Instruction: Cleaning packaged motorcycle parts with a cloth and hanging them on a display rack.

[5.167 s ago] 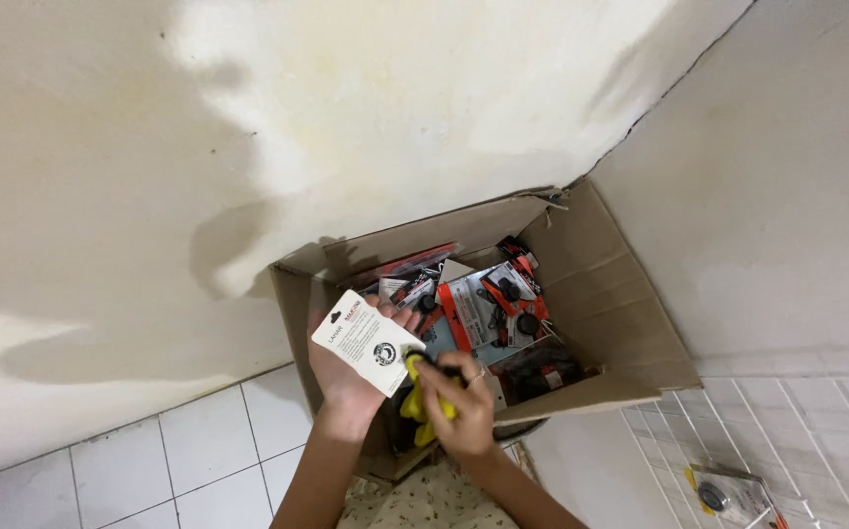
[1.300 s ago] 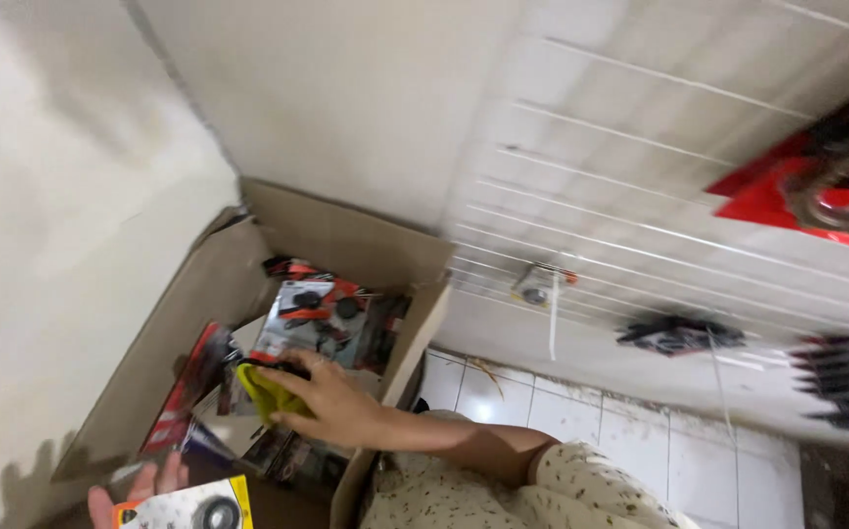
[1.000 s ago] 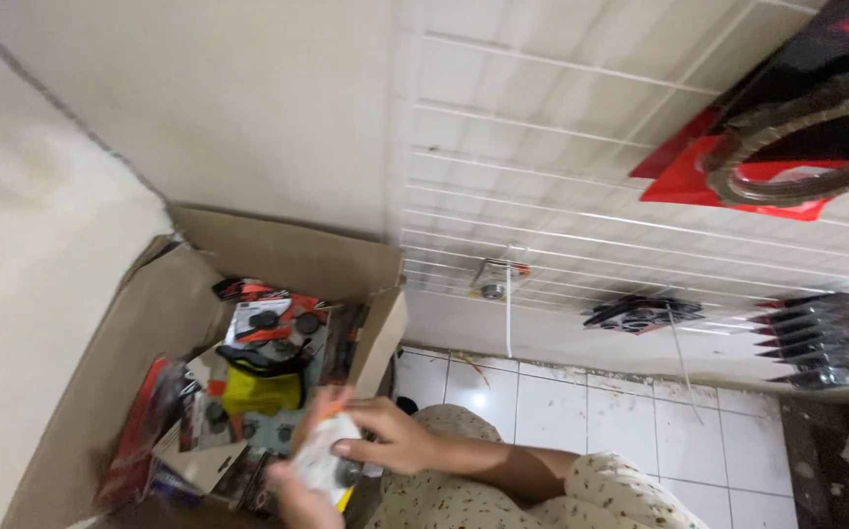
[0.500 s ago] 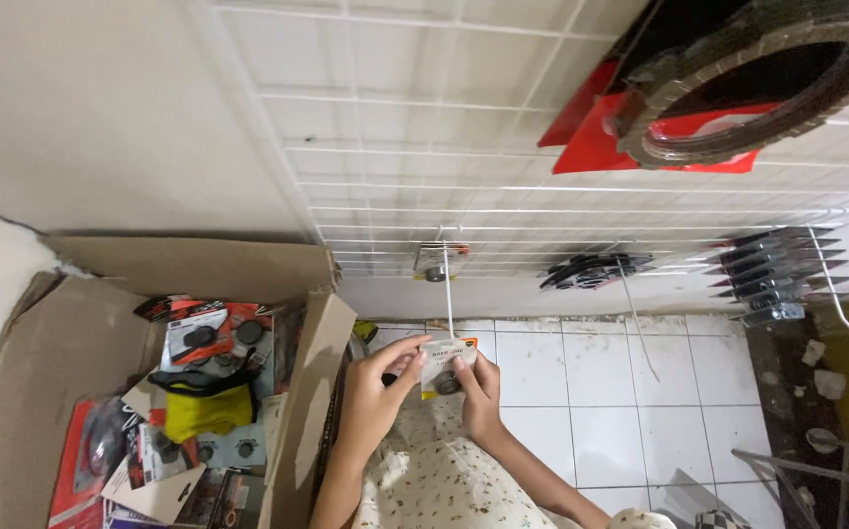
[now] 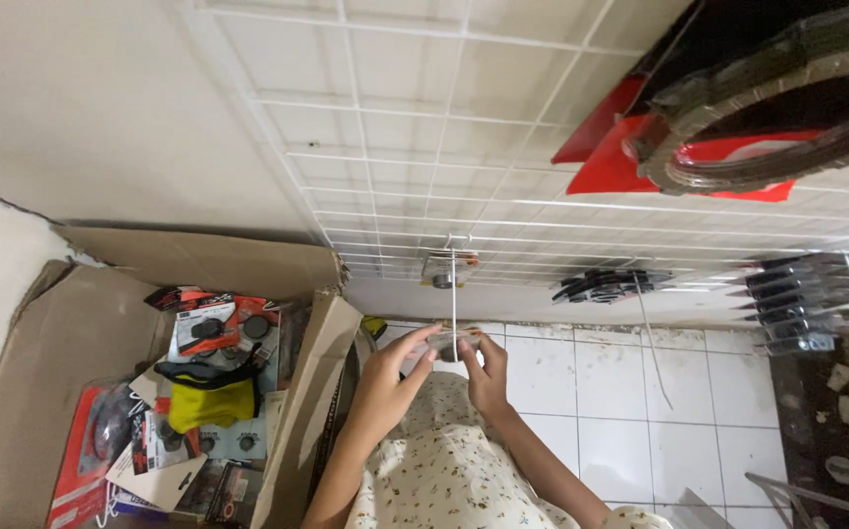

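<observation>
— Holding that small clear packet [image 5: 444, 342] with both hands, how should you work it onto the white wire hook [image 5: 453, 294]?

— Your left hand [image 5: 397, 364] and right hand [image 5: 484, 364] each pinch an end of it, just below the hook on the white wire grid [image 5: 503, 157]. Keep it level, line its hanger hole up with the hook's tip, then slide it back toward the packet already hanging [image 5: 441, 270]. The cardboard box [image 5: 72, 333] stays at your left.

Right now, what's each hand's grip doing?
Left hand: closed on the small clear packet, at its left end.
Right hand: closed on the same packet's right end, at the white wire hook.
</observation>
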